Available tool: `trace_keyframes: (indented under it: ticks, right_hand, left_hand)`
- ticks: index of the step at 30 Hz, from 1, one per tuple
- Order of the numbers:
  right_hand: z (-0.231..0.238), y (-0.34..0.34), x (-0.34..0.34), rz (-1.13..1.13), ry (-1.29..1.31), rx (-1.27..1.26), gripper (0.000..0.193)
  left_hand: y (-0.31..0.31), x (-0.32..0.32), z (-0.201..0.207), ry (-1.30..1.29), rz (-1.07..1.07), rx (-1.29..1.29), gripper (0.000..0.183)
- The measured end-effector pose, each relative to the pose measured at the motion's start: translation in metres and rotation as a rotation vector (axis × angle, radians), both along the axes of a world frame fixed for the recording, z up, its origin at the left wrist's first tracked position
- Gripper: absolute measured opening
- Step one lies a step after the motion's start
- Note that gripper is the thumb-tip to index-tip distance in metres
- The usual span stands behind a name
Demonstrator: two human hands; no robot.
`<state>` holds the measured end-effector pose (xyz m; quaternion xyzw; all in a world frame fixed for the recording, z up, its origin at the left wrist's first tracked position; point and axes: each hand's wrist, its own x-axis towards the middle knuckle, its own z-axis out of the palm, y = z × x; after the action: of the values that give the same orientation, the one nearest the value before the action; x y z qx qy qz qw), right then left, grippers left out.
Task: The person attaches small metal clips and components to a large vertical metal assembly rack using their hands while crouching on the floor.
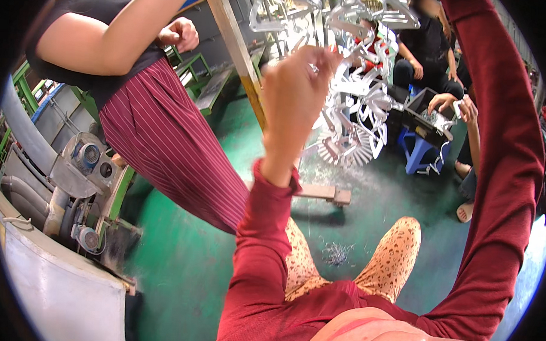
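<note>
My left hand [296, 96] is raised in front of a hanging cluster of silver metal parts [353, 107]. Its fingers are curled closed and a little blurred. A small shiny bit shows at the fingertips, too small to name. Bent, handle-like pieces make up most of the cluster, and a fan of thin ribs spreads near its bottom. In its red sleeve, my right arm [502, 148] reaches up past the top edge, so that hand is out of sight.
At the left stands a person in striped trousers [172, 137], near a machine with motors [87, 158]. A yellow-and-grey post [238, 49] rises behind my left hand. At the right, seated people work by a blue stool [421, 148] holding a box. Metal scraps [336, 254] lie on the green floor.
</note>
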<state>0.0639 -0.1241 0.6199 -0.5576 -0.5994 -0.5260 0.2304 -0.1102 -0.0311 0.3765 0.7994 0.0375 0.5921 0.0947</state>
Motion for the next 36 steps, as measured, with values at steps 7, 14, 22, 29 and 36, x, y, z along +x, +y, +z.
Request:
trace_keyframes:
  ticks: [7,14,22,29,36]
  right_hand:
    - [0.004,-0.004,0.002,-0.041,0.013,-0.050,0.021]
    - [0.009,-0.008,0.000,-0.066,0.007,-0.060,0.020]
    - [0.014,-0.012,0.000,-0.075,0.003,-0.066,0.018]
    - [0.014,-0.012,0.005,-0.090,-0.011,-0.068,0.017]
    - [0.004,-0.020,-0.001,0.072,-0.110,0.012,0.023]
  left_hand:
    - [0.004,0.050,-0.058,-0.009,0.060,-0.206,0.036]
    - [0.001,0.057,-0.064,-0.004,-0.256,-0.470,0.020]
    - [-0.009,0.056,-0.063,-0.012,-0.426,-0.508,0.017]
    - [-0.017,0.068,-0.063,0.025,-0.435,-0.412,0.015]
    - [-0.016,0.076,-0.058,0.059,-0.462,-0.437,0.015]
